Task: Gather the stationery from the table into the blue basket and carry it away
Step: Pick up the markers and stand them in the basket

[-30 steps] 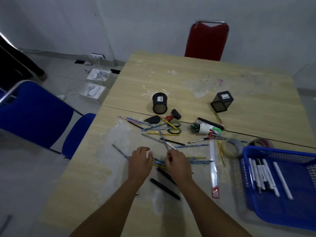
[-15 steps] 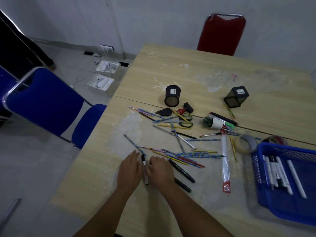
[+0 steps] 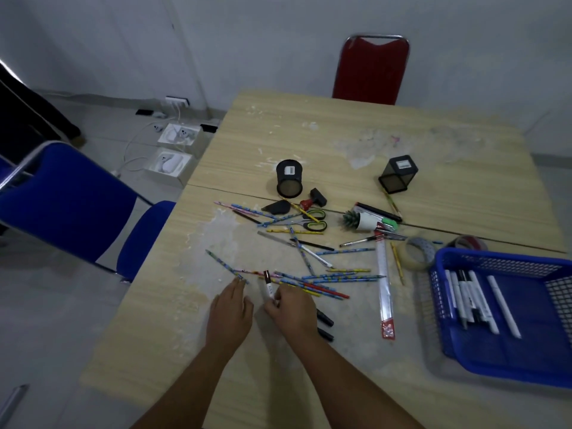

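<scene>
Right hand [image 3: 289, 308] pinches a marker [image 3: 267, 286]; left hand [image 3: 230, 311] lies flat; loose pencils [image 3: 325, 278] could roll away.

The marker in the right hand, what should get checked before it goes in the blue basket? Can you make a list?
1. Marker held by the right hand: ok, fingers pinch it.
2. Left hand free: ok, open, flat on the table.
3. Blue basket has room: ok, white pens fill only one side.
4. Path to the basket: not ok, ruler and pencils lie between; lift over them.
5. Marker cap on tight: cannot tell.
</scene>
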